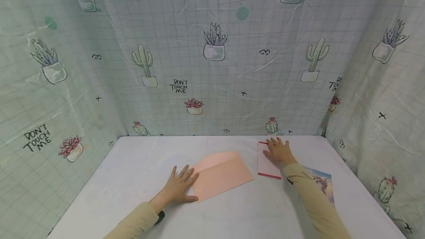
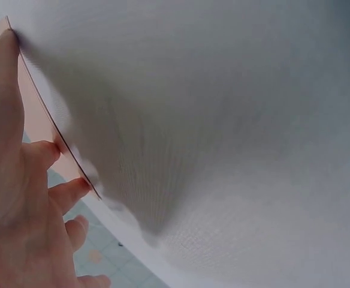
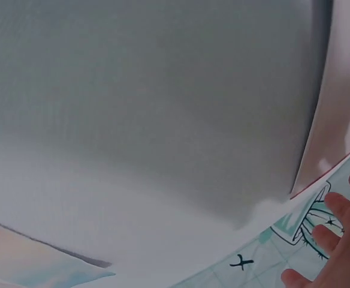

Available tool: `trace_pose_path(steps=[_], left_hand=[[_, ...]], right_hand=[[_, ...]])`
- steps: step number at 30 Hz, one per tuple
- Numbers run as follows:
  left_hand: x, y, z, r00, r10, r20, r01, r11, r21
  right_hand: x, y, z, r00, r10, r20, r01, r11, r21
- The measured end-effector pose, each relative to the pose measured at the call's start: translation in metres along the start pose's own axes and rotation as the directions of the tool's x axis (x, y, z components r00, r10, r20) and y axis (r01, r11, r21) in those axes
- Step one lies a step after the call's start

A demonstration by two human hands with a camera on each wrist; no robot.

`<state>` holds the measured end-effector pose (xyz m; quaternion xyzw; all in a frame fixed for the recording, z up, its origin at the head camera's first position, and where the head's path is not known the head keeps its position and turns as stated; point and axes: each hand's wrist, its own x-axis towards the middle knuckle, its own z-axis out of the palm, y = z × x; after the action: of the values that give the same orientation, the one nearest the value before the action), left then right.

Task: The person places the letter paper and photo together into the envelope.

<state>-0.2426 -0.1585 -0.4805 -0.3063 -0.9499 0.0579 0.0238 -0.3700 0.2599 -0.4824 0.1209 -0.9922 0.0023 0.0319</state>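
The sleeves (image 1: 132, 222) are long and plain tan, each cuff (image 1: 151, 209) with a small dark piece (image 1: 159, 218) showing beside it.

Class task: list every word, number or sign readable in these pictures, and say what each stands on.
"DON'T TOUCH ME": left side of the patterned backdrop.
"DON'T TOUCH ME": rear side of the backdrop.
"D", "TO": near the backdrop's right-hand fold; the rest is unreadable.
Small crosses and curved squiggles: printed on the backdrop.
No readable text shows on the peach paper, red-edged pink item or cat picture.
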Motion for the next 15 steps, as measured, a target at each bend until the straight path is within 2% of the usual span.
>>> trace_pose_path(steps=[15], left_hand=[[0.0014,-0.0016,0.0011,1.000,0.006,-0.001,-0.006,1.000,-0.012]], right_hand=[[-0.0062,-0.0075,0.0025,0.998,0.001,-0.061,-0.001,1.000,-0.005]])
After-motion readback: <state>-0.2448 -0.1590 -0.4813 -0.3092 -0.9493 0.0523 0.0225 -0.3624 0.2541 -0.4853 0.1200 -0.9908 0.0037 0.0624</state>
